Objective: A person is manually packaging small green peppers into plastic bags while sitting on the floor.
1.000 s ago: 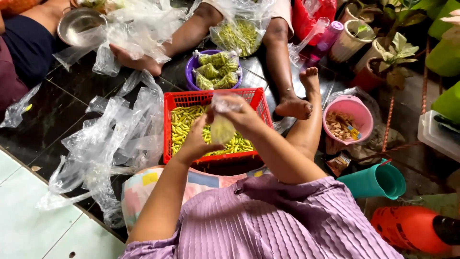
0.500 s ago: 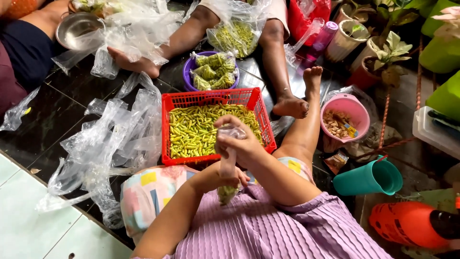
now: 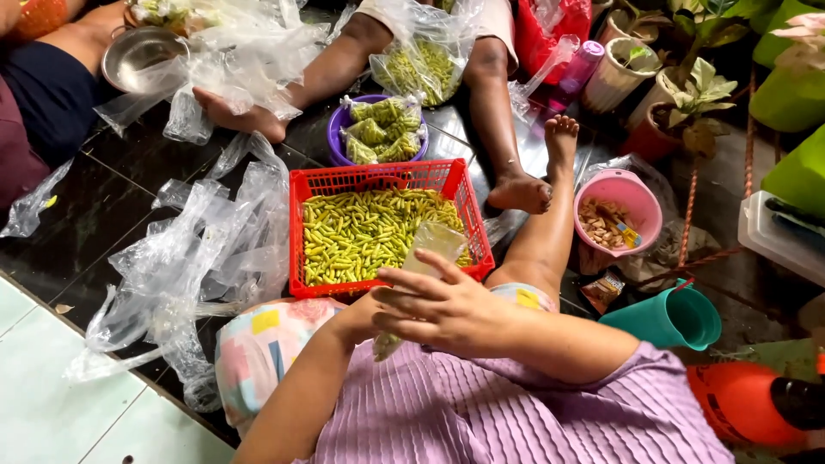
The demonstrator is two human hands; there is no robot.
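While both hands are twisting the small clear bag [image 3: 434, 245] just near the red basket [image 3: 468, 202], the right hand [image 3: 443, 309] is gripping its neck closed; the left hand [image 3: 365, 318], mostly hidden, cannot be judged.

Home porch or yard floor, used for packing produce. Dark tiles [image 3: 77, 232], potted plants [image 3: 700, 90], people seated barefoot. Red basket [image 3: 378, 179] of green chillies, purple bowl [image 3: 337, 142] of filled bags, loose plastic bags [image 3: 180, 266], metal bowl [image 3: 137, 56].

Filled clear bags [image 3: 378, 129] in purple bowl [image 3: 337, 148] (knotted).
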